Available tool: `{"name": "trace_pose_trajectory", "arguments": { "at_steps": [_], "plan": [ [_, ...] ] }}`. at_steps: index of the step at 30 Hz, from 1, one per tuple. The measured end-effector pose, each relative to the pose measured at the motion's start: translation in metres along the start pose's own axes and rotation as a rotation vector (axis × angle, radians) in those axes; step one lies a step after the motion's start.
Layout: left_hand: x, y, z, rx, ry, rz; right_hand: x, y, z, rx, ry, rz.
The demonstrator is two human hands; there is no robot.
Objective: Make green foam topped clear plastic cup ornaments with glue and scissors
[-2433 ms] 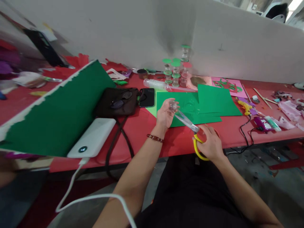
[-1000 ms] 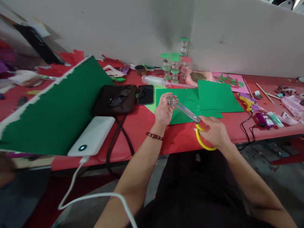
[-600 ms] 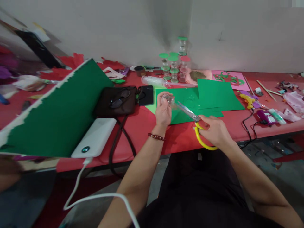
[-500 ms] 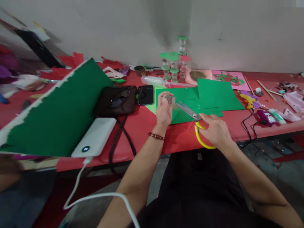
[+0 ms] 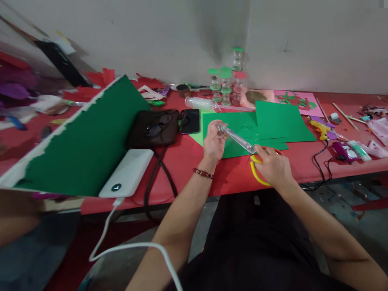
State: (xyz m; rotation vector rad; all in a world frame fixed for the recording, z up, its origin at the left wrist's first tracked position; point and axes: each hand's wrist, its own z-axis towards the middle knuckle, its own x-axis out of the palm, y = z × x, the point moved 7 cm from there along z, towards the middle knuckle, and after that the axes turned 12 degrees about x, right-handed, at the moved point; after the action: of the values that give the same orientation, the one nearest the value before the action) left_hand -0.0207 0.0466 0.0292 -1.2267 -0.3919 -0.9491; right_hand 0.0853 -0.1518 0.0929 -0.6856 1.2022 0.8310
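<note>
My left hand (image 5: 214,143) is closed around a small clear plastic piece, perhaps a cut bottle top (image 5: 219,129), above green paper (image 5: 232,147). In my right hand (image 5: 273,165) is a pair of scissors (image 5: 241,140) with yellow handles; a bit of orange shows by the fingers. The blades point left, and their tips touch or overlap the clear piece; I cannot tell whether they grip it. A second green sheet (image 5: 279,121) lies just beyond the scissors. Behind it, several clear hourglass-shaped pieces (image 5: 226,87) with green and red caps stand stacked against the wall.
On the left stand a green board (image 5: 81,145) and a white power bank (image 5: 127,173) with a cable. A brown bag (image 5: 136,135) with sunglasses and a phone (image 5: 190,121) lie mid-table. A yellow glue gun (image 5: 321,129) and a purple box (image 5: 345,151) lie right. Another person's arm (image 5: 18,218) shows lower left.
The scissors' blades look more closed than before, and the clear piece has turned slightly in my left hand. The whole view has shifted a little, so things appear farther right.
</note>
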Motion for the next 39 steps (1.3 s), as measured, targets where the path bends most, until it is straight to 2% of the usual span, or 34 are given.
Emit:
{"name": "trace_pose_trajectory", "arguments": {
  "at_steps": [5,14,20,25,29,35,39],
  "plan": [
    [-0.004,0.003,0.0,-0.035,-0.036,0.041,0.007,-0.001,0.003,-0.025,0.0,0.002],
    [-0.003,0.007,-0.003,-0.082,-0.021,0.054,0.02,-0.005,0.004,-0.058,0.027,0.035],
    [-0.005,0.008,-0.001,-0.094,-0.027,0.08,0.017,-0.005,0.005,-0.033,0.054,0.062],
    [-0.001,0.01,-0.002,-0.166,-0.04,0.067,0.004,-0.015,0.005,0.011,-0.08,0.051],
    [0.003,0.008,-0.004,-0.19,-0.049,0.068,-0.005,-0.021,0.006,0.008,-0.116,0.024],
    [0.01,0.008,-0.009,-0.273,0.043,0.094,-0.011,-0.027,0.013,-0.022,-0.093,-0.025],
    [0.015,0.007,-0.011,-0.332,0.085,0.088,-0.007,-0.029,0.017,-0.088,-0.13,-0.03]
  ]
}}
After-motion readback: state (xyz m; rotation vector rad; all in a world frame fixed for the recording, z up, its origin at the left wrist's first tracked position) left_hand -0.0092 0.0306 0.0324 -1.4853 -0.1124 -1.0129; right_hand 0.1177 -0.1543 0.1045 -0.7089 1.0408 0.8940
